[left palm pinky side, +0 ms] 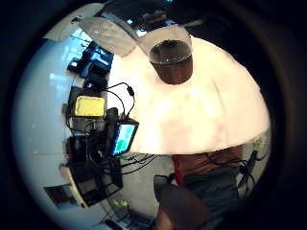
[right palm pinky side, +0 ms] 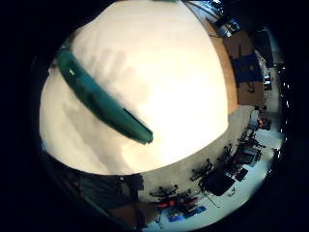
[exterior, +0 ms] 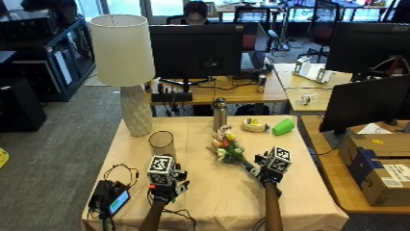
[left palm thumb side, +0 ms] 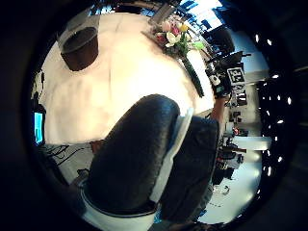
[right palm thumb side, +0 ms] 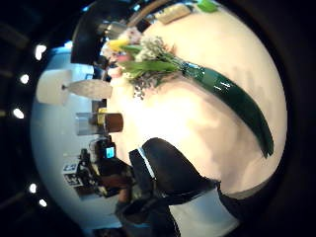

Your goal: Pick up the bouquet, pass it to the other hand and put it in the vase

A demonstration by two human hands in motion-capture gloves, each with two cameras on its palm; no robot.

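Landmark: table (exterior: 211,192) under a cream cloth, centre of room
Lamp: white shade on a ribbed white base (exterior: 123,72), on the far left corner of the table
Floor: grey carpet (exterior: 51,154), left of the table
Desks: wooden desk (exterior: 218,94) with a black monitor (exterior: 195,50), behind the table
Boxes: cardboard boxes (exterior: 378,161), right of the table
Shelving: dark shelf unit (exterior: 44,53), far left of the table

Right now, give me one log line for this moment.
bouquet: on table, unlifted | right hand: over its stem end | left hand: idle near vase | vase: upright, no flowers in it
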